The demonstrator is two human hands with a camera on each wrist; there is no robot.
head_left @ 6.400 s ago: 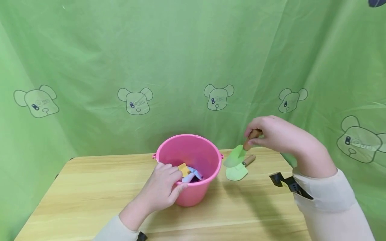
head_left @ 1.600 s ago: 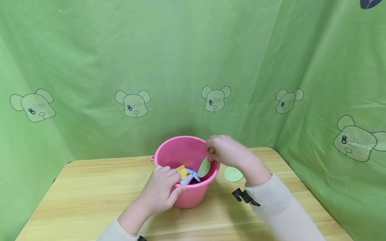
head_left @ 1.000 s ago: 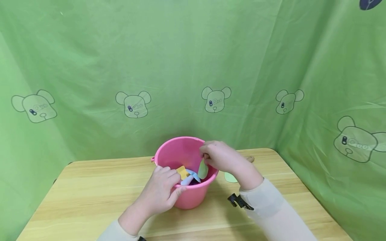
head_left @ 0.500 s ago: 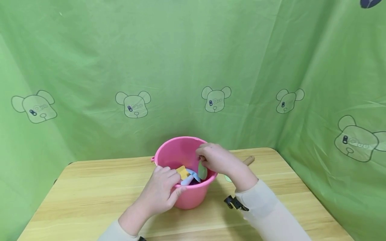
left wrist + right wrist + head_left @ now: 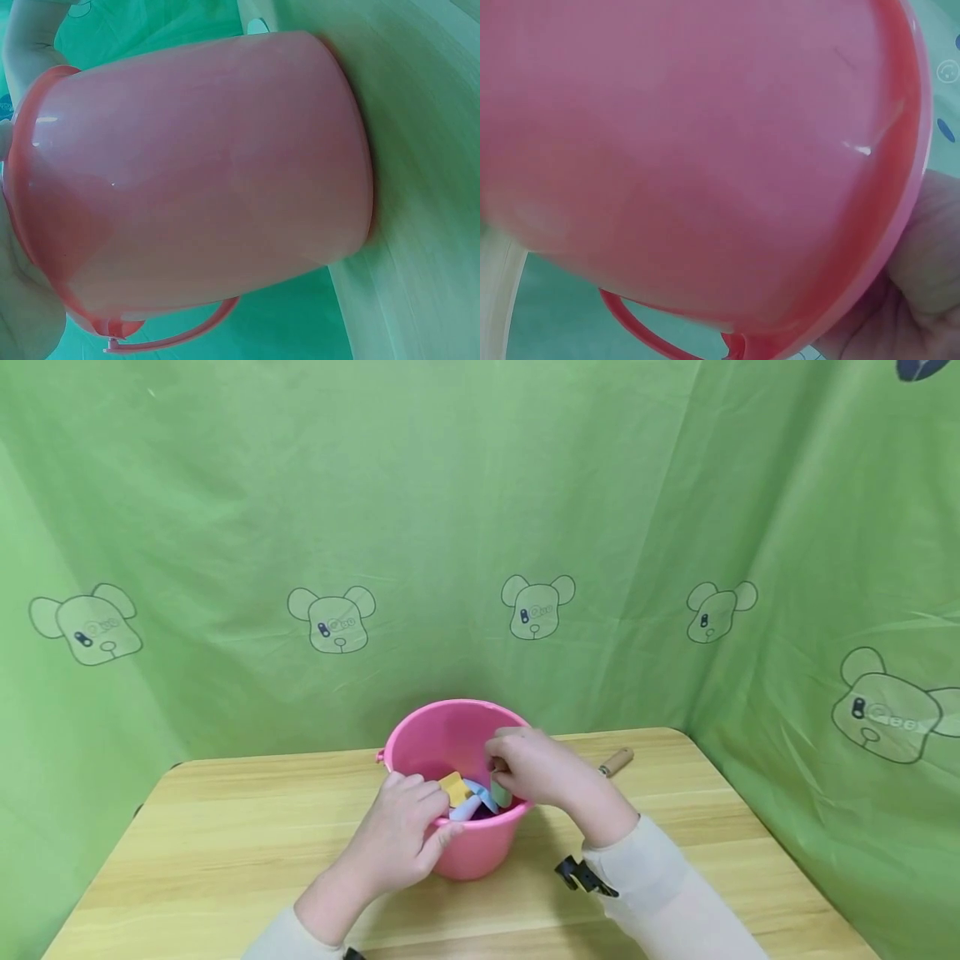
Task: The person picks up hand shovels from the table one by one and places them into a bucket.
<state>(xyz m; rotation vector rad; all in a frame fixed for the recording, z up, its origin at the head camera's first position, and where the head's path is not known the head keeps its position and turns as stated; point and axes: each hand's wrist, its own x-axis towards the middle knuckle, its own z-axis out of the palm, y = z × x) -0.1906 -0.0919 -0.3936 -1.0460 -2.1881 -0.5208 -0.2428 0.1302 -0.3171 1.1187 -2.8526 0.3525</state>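
Note:
A pink bucket (image 5: 468, 856) stands on the table. My left hand (image 5: 397, 831) grips its near-left rim, thumb outside. My right hand (image 5: 536, 768) reaches over the right rim into the bucket, fingers curled around a small garden trowel; its green blade (image 5: 501, 794) points down inside and its handle is hidden by the fingers. Beside the blade lie a yellow piece (image 5: 453, 788) and light blue pieces (image 5: 467, 808), their kind unclear. In the right wrist view the hand (image 5: 926, 277) bends over the rim. The wooden handle (image 5: 617, 762) of a second trowel shows behind my right forearm.
The wooden table (image 5: 247, 843) ends at the back against a green curtain (image 5: 420, 510) printed with bear heads. The bucket's carrying handle (image 5: 180, 339) hangs down its side in the left wrist view. Black straps (image 5: 585, 877) sit at the wrists.
My right hand has carried the green trowel leftward from above the other trowel and lowered it into the bucket. The forearm now hides the second trowel's blade. My left hand keeps its grip.

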